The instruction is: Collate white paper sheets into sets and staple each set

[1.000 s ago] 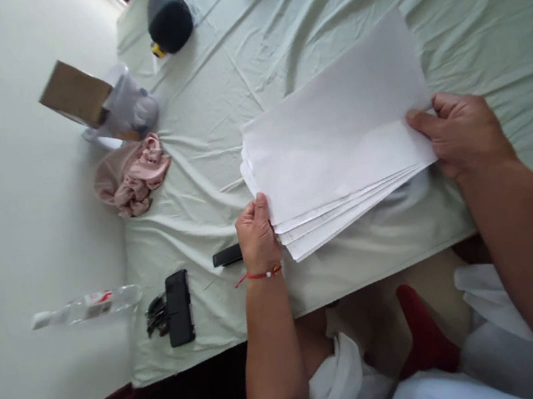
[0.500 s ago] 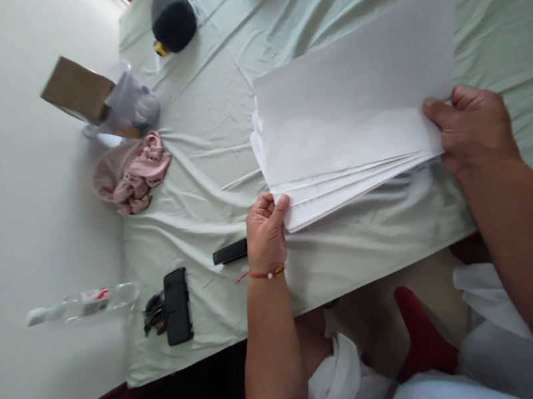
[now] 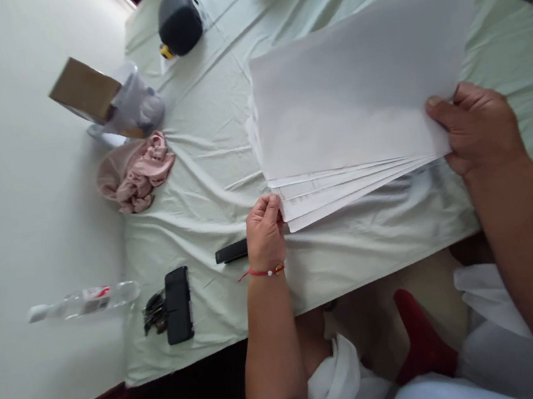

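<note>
Several white paper sheets (image 3: 350, 92) are held up above the cloth-covered table, fanned apart along their lower edge. The top sheet looks blank; faint print shows on the sheets under it. My right hand (image 3: 480, 125) grips the stack at its lower right corner, thumb on top and fingers beneath. At the lower left corner, my left hand (image 3: 265, 230) is closed in a pinch against the sheet edges, and its fingertips partly hide what they hold. A black stapler-like object (image 3: 231, 252) lies just left of my left hand, partly covered by it.
A pale green cloth (image 3: 211, 168) covers the table. On it are a black phone (image 3: 178, 306), keys (image 3: 154, 313), a clear plastic bottle (image 3: 85, 302), a pink cloth (image 3: 142, 179), a plastic tub (image 3: 137, 105) with a brown box (image 3: 85, 88), and a black rounded case (image 3: 179, 22).
The sheets have shifted slightly up and right at their far end with my right hand. My left thumb has slid off the top of the lower sheets to their left edge.
</note>
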`<state>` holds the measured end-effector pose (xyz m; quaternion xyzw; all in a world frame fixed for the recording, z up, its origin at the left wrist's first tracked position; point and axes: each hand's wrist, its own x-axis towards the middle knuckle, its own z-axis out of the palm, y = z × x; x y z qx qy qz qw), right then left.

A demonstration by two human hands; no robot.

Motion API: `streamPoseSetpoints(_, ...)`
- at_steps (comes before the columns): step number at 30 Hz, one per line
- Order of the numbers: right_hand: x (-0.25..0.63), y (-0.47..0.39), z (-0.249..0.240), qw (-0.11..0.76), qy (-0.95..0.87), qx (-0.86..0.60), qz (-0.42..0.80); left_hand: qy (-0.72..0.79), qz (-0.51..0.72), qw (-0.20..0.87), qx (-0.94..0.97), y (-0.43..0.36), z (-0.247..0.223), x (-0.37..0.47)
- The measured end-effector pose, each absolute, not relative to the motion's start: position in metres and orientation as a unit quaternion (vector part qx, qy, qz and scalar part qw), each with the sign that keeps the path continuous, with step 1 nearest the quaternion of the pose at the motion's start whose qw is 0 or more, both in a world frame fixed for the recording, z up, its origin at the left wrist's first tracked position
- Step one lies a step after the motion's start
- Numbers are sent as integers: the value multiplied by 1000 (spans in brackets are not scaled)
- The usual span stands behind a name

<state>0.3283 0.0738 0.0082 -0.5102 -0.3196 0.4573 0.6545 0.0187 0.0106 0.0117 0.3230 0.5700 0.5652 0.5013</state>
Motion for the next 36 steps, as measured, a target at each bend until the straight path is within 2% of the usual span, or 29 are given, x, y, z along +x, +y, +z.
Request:
streamPoseSetpoints(11,330,66,8,621,-396,-434,519,502,602,556,276,13,17,11)
streamPoseSetpoints(16,328,62,9,604,-430,-396,541,549,627,464,300,13,15,12)
streamPoseSetpoints(22,325,57,14,582,-460,-376,556,531,643,366,412,4,22,-4)
streamPoseSetpoints(31,335,56,-4,589,-431,-481,486,497,666,358,425,-1,31,-9)
streamPoseSetpoints(36,339,54,-2,536,-495,-477,490,558,609,338,451,3,16,-13)
